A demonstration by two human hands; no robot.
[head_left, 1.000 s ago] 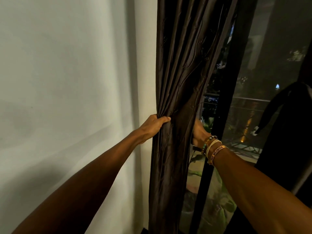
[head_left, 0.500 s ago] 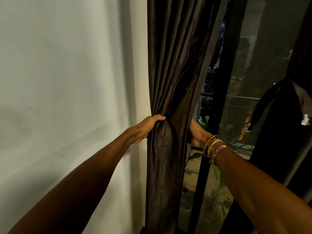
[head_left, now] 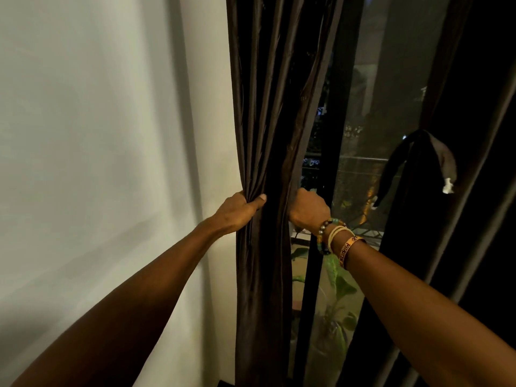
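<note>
A dark brown curtain (head_left: 268,113) hangs bunched in folds beside the white wall. My left hand (head_left: 237,210) grips its left edge, the thumb lying across the front of the folds. On the other side my right hand (head_left: 308,209) holds the curtain's right edge, its fingers hidden behind the cloth. Several bracelets circle that right wrist. Between the two hands the fabric is squeezed into a narrow bundle.
A white wall (head_left: 111,163) fills the left. Right of the curtain stand a dark window frame (head_left: 326,152) and glass (head_left: 385,107) looking onto a night balcony with green plants (head_left: 339,286). Another dark curtain (head_left: 418,177), tied up, hangs at right.
Both hands have drawn closer together, gathering the curtain into a tighter bundle. The right hand has come further forward around the cloth's edge.
</note>
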